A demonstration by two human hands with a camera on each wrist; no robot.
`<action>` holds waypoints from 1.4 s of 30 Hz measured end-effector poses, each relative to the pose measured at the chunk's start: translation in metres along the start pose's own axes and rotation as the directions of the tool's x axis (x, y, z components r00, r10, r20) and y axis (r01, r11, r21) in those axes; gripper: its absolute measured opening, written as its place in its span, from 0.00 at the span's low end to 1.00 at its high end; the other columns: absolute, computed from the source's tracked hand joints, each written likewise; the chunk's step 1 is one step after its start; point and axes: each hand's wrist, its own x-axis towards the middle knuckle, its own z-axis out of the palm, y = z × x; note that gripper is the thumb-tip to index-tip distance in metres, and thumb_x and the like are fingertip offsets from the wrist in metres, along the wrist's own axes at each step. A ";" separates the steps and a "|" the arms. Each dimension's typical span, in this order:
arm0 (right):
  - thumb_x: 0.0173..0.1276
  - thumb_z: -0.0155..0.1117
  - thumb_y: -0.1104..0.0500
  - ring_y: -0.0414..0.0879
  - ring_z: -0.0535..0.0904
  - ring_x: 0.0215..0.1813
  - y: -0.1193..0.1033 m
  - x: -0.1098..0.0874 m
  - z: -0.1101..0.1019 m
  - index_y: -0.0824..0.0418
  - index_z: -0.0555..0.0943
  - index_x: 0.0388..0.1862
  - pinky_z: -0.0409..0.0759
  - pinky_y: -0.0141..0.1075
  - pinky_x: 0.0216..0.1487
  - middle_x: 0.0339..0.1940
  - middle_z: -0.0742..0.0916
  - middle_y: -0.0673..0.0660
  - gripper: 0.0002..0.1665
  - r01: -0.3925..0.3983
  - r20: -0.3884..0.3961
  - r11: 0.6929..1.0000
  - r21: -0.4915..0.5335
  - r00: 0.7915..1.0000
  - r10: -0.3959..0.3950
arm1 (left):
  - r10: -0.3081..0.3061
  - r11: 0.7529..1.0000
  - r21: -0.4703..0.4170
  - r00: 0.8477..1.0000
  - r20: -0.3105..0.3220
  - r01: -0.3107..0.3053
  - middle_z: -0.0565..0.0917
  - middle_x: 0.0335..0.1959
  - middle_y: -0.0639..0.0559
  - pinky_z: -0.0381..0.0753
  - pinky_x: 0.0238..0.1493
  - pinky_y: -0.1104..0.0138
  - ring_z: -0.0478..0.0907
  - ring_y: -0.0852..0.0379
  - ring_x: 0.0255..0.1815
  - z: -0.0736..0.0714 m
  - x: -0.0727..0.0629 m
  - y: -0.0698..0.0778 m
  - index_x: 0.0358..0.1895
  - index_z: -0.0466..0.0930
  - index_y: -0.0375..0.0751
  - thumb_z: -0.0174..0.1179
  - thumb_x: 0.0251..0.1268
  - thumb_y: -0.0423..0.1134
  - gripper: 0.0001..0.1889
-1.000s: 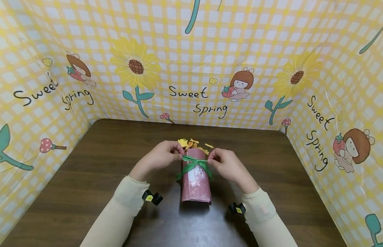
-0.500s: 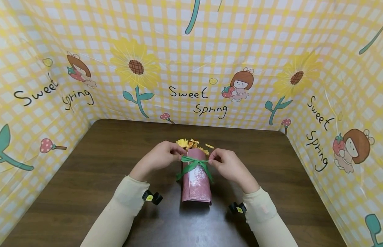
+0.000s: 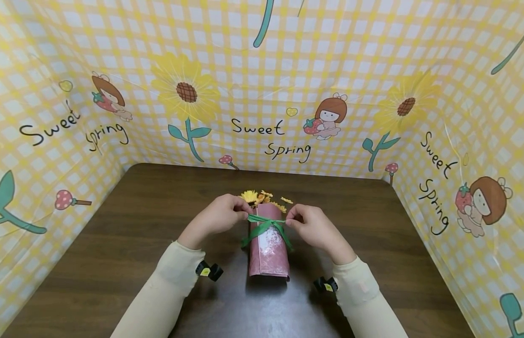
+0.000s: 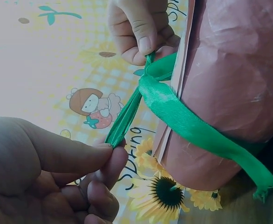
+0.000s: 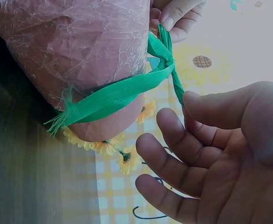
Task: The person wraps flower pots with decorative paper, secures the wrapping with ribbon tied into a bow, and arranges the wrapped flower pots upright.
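Note:
A bouquet rolled in pink wrapping paper (image 3: 268,260) lies on the table, its yellow flowers (image 3: 250,196) showing at the far end. Around its upper part runs a green ribbon (image 3: 262,227), knotted at the front with two loose tails hanging down the sides. My left hand (image 3: 221,213) pinches one ribbon loop between thumb and forefinger, as the left wrist view shows up close. On the other side my right hand (image 3: 314,227) pinches the opposite loop; in the right wrist view its other fingers (image 5: 174,163) are spread apart. The ribbon is stretched between both hands.
The dark wooden table (image 3: 97,263) extends around the bouquet. A yellow checked cloth (image 3: 262,84) with printed sunflowers and lettering walls the table at the back and both sides.
Both hands hold nearly the same place, drawn very slightly outward, with the ribbon loops still pinched. The bouquet has hardly moved.

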 end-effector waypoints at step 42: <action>0.74 0.66 0.59 0.45 0.76 0.35 0.003 -0.002 -0.007 0.52 0.81 0.35 0.76 0.39 0.38 0.31 0.82 0.49 0.05 -0.010 0.068 1.000 0.020 0.998 0.009 | 0.013 0.998 0.063 0.999 0.035 -0.015 0.84 0.36 0.53 0.73 0.37 0.62 0.74 0.53 0.35 -0.006 0.000 -0.003 0.38 0.88 0.48 0.61 0.73 0.34 0.07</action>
